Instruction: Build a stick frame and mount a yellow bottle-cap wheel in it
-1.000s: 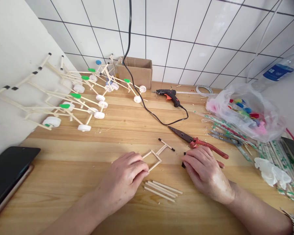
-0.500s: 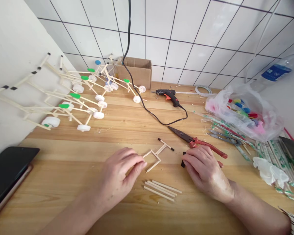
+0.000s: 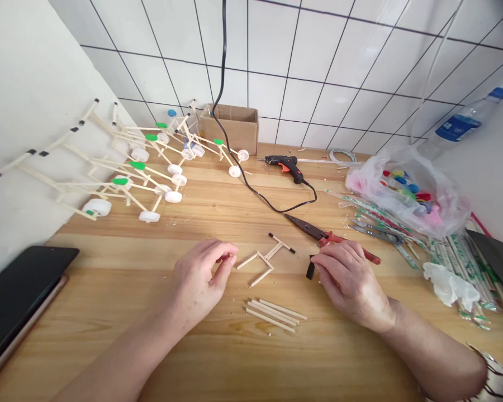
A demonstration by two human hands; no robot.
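My left hand (image 3: 207, 271) is closed in a pinch beside a small frame of thin wooden sticks (image 3: 265, 258), just off the free end of its left leg. Whatever sits between those fingertips is too small to make out. The frame lies flat, its crossbar tipped in black at both ends. My right hand (image 3: 352, 279) has its fingers pressed together at the edge of a small black strip (image 3: 309, 271), and partly covers the red handles of the long-nose pliers (image 3: 308, 228). Several loose sticks (image 3: 274, 315) lie in a bundle nearer to me.
Wheeled stick models (image 3: 121, 167) stand at the left, above a phone (image 3: 29, 296). Further back are a cardboard box (image 3: 238, 134) and a corded glue gun (image 3: 289, 164). Snips (image 3: 381, 231), a plastic bag of coloured parts (image 3: 419, 195), wrapped sticks and a bottle (image 3: 456, 127) crowd the right.
My left hand has drawn back slightly left, away from the frame's leg, which now shows whole. My right hand stays by the black strip. The view has shifted a little.
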